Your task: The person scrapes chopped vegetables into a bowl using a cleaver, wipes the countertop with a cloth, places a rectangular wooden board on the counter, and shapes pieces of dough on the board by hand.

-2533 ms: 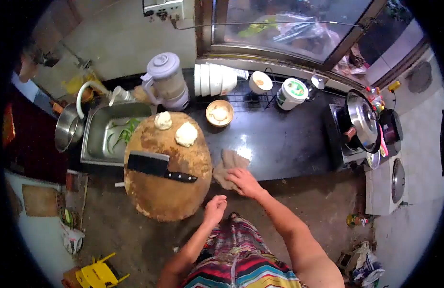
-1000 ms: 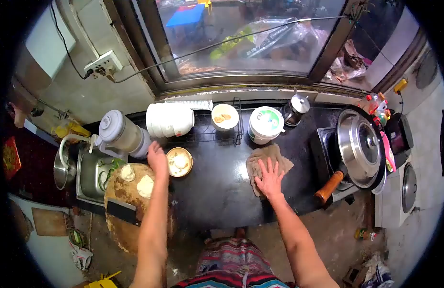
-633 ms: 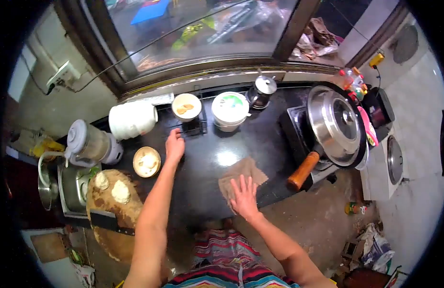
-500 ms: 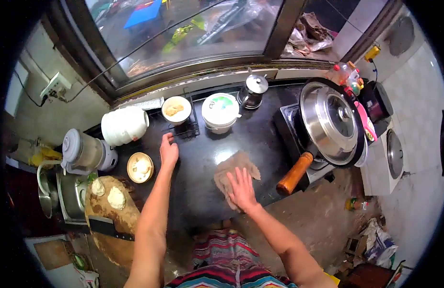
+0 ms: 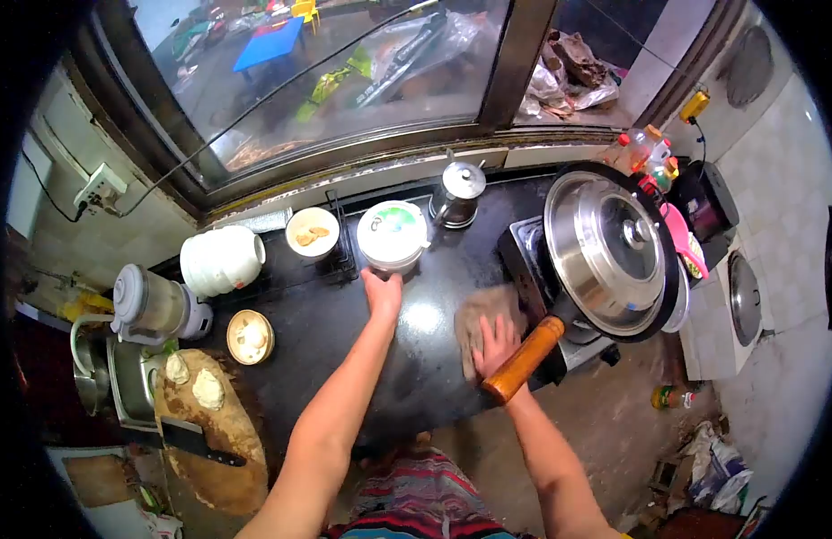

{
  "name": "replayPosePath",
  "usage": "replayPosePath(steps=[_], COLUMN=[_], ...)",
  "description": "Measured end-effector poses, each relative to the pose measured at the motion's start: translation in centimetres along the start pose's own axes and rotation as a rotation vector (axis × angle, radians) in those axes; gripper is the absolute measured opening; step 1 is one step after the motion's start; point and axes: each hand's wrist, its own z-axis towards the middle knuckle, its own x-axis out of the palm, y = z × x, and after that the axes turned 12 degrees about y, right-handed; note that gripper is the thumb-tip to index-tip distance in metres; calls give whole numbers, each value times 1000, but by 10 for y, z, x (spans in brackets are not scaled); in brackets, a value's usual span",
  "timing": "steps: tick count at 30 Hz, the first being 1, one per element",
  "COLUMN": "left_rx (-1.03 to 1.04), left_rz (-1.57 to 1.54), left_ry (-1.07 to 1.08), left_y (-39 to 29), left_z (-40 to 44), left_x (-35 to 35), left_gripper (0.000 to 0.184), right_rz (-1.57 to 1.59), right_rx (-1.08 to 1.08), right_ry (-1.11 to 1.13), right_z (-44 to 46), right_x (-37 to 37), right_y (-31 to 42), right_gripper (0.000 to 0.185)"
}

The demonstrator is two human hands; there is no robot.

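Note:
My left hand (image 5: 383, 292) is at the near side of the white lidded tub (image 5: 392, 235), its fingers touching the lower edge; whether they grip it is hard to make out. Under my right hand (image 5: 497, 346), which lies flat with fingers spread, is a brown cloth (image 5: 474, 316) on the black counter (image 5: 344, 382). The cloth lies beside the stove, close to the wok's wooden handle (image 5: 525, 359). A metal press pot (image 5: 458, 193) stands behind the tub, to its right. Left of the tub, a white bowl (image 5: 313, 233) with brown pieces sits on a wire rack.
A lidded wok (image 5: 605, 256) sits on the stove at right. To the left are stacked white bowls (image 5: 223, 259), a blender (image 5: 151, 301), a small bowl (image 5: 251, 337) and a sink (image 5: 128, 382). The round board (image 5: 223, 485) holds a cleaver (image 5: 196, 440) and two dough lumps.
The view has shifted right along the counter. My left hand has moved from near the wire rack to the tub. My right hand has moved the cloth right, towards the stove.

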Motion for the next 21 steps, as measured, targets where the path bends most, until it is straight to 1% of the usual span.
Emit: replayPosePath(steps=[1,3,4,5,7,9,11,12,13,14,15,16,17,18,19,20,21], left_rx=[-35,-112,-47,12,108,57,107,138,173,256,428,525,620,726,780,847,1035], left_rz=[-8,-13,-74,-71,-127,-507,-396,-141,111,274,385,454,611,720,487,266,448], left_ry=[-8,-24,15,3,59,243,113,141,166,314,497,790,1084,1086,1049,1017,910], left_y=[-5,-15,-16,-17,-23,-44,-41,-35,-46,-33,-15,-15,-33,31,38,43,47], left_z=[5,12,17,22,29,20,11,-4,-37,-61,-89,-118,-137,-139,-158,-178,-190], left_x=[5,11,12,17,23,19,22,26,33,45,63,72,80,105,96,87,71], left_gripper=[55,54,55,55,57,66,62,58,54,47,46,39,38,40,41,42,44], right_rz=[40,81,130,181,164,186,164,148,143,138,135,164,307,300,295,140,265], right_rx=[-15,5,-4,-12,22,52,47,45,9,-27,-63,-4,5,27,48,40,83], right_ry=[-34,-43,-64,-87,-58,-7,-55,-87,-72,-54,-29,28,-112,-79,-36,-164,-109], right_z=[-22,-51,-63,-71,-76,-80,-80,-75,-66,-56,-49,-42,-36,-38,-48,-58,-72], right_x=[20,13,2,-2,8,12,12,9,6,5,1,-12,-2,-4,-2,9,14], right_y=[-10,-7,-2,0,-5,-4,2,2,-6,-15,-20,-20,-27,-28,-26,-24,-17], right_gripper=[72,70,69,68,64,63,63,62,62,61,61,61,53,56,59,60,58])
